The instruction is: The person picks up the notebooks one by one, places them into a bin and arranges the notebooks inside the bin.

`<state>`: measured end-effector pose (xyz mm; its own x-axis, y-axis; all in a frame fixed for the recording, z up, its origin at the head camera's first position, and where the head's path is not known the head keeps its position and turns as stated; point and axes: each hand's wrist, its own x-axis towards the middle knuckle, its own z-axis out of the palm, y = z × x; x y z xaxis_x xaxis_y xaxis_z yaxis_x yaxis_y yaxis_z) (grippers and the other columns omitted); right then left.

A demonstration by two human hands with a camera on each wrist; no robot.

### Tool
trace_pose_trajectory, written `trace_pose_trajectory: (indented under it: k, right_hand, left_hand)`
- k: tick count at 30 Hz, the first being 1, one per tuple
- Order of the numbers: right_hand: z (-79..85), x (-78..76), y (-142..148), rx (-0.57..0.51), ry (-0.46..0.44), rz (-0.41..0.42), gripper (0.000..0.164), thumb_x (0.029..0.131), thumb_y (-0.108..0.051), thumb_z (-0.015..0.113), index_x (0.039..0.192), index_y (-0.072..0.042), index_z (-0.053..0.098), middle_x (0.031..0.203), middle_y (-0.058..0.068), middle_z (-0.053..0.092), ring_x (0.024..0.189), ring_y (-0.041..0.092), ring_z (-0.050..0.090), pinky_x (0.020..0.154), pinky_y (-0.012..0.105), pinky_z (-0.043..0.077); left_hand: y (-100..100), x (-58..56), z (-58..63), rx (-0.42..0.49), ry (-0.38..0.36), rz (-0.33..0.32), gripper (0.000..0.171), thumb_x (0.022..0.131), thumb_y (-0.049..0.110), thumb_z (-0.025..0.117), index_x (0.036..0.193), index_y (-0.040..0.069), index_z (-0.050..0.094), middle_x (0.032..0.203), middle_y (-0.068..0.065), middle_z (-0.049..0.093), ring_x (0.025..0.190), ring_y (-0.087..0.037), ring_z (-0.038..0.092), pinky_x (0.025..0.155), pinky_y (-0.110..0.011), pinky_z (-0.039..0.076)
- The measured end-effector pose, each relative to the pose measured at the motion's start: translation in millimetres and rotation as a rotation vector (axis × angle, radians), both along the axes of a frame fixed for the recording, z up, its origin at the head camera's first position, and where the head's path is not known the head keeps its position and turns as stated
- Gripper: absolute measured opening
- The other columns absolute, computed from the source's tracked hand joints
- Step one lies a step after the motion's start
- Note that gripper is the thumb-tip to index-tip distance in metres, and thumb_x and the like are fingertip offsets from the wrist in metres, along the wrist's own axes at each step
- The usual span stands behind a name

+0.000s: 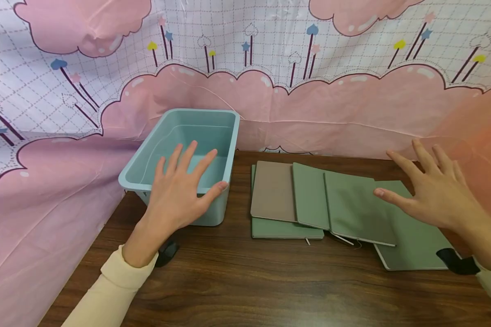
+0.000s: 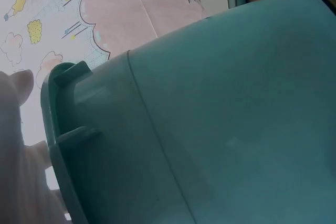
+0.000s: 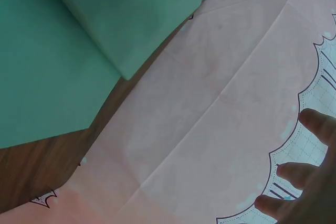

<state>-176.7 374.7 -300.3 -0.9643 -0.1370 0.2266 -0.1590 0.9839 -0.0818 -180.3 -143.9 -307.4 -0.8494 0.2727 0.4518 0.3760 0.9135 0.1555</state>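
Note:
My left hand (image 1: 173, 197) is held over the near end of a light blue plastic bin (image 1: 215, 209), fingers spread and holding nothing. In the left wrist view the bin's outer wall (image 2: 226, 114) fills most of the picture, the fingers (image 2: 39, 156) beside its rim; whether they touch it I cannot tell. Several notebooks lie overlapped right of the bin: a brown one (image 1: 274, 190) on a green one (image 1: 284, 229), then more green ones (image 1: 352, 209). Above the rightmost, larger green notebook (image 1: 413, 247) hovers my right hand (image 1: 439, 195), its fingers spread with nothing in them.
The bin and notebooks stand on a dark wood table (image 1: 237, 281). Behind them hangs a pink and white patterned cloth (image 1: 352, 109), which also runs down the left side. Thin ribbon markers (image 1: 343, 238) stick out from some notebooks' near edges.

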Motion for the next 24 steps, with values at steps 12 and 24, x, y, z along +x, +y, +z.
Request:
trace_pose_trajectory:
  k: [12,24]
  right_hand:
    - [-3.4,2.1,-7.9,-0.131,0.106,0.12,0.091,0.091,-0.044,0.082,0.166,-0.018,0.036,0.18,0.018,-0.003,0.155,0.069,0.009,0.101,0.092,0.021]
    - [-11.6,1.0,-9.8,-0.135,0.117,0.134,0.092,0.091,-0.042,0.083,0.167,-0.023,0.035,0.18,0.017,-0.005,0.154,0.069,0.01,0.106,0.093,0.015]
  left_hand:
    - [-7.2,9.7,-9.4,0.112,0.355,-0.042,0.052,0.099,0.049,0.067,0.138,0.014,0.067,0.145,-0.019,0.064,0.133,-0.042,0.06,0.106,-0.065,0.045]
    - [-28.6,24.1,-25.3,0.368,0.377,0.075,0.05,0.1,0.045,0.065,0.139,0.013,0.066,0.141,-0.013,0.067,0.13,-0.04,0.06,0.105,-0.064,0.038]
